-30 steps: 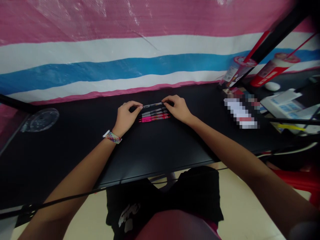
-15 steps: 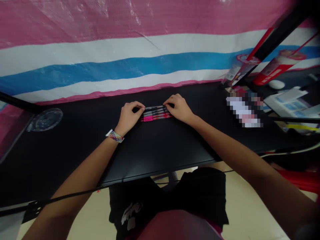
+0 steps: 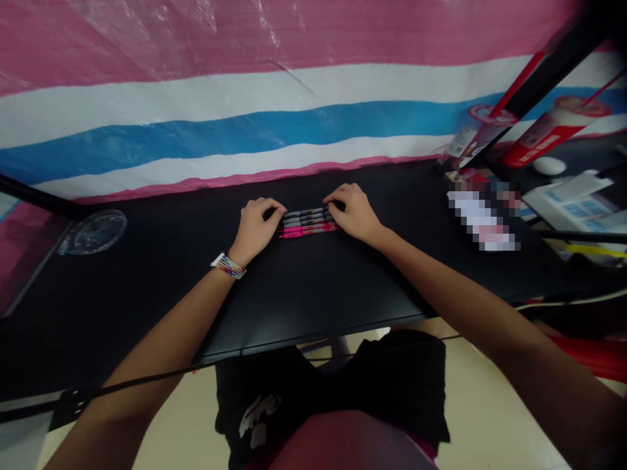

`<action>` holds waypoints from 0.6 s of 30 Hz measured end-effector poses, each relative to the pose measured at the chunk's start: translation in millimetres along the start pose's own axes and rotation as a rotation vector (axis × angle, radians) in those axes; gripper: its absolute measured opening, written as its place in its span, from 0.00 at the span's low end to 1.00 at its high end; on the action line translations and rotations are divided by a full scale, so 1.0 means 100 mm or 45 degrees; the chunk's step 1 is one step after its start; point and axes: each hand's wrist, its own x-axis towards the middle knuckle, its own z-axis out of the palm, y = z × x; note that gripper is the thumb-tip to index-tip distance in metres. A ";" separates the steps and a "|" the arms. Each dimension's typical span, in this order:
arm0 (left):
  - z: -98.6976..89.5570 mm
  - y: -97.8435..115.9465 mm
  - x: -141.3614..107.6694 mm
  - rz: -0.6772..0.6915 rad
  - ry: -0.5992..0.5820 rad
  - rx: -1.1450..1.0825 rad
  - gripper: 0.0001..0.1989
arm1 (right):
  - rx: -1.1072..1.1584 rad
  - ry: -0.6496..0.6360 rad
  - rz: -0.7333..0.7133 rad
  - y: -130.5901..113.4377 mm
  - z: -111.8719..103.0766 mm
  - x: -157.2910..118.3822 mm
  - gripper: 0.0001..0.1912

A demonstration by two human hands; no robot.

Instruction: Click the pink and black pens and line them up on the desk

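Several pens (image 3: 309,223) lie side by side in a close row on the black table (image 3: 313,287). Those on the far side have dark and clear barrels; the nearest shows a bright pink part and red. My left hand (image 3: 258,228) is at the left ends of the row, thumb and forefinger closed on the end of the farthest pen (image 3: 306,213). At the opposite ends, my right hand (image 3: 353,212) has its fingers bent and closed around the pen tips, partly hiding them. A patterned band circles my left wrist.
A clear plastic lid (image 3: 95,232) lies at the left. On the right stand two drink cups, a clear one (image 3: 470,140) and a red one (image 3: 548,134), near a white mouse (image 3: 549,166) and papers (image 3: 573,202). A striped plastic sheet (image 3: 274,127) hangs behind.
The whole view has shifted slightly, so everything sits a little farther right. Both hands remain at the ends of the pens, with hardly any movement relative to the row.
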 end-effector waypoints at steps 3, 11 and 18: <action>0.01 -0.02 0.00 0.020 0.022 -0.010 0.09 | 0.030 0.011 -0.101 -0.11 -0.06 -0.02 0.11; 0.01 -0.01 -0.01 0.019 0.008 -0.054 0.13 | 0.066 -0.306 -0.561 -0.39 -0.06 -0.15 0.09; 0.01 0.01 -0.01 0.004 0.016 -0.054 0.13 | 0.036 -0.377 -0.653 -0.32 -0.08 -0.12 0.06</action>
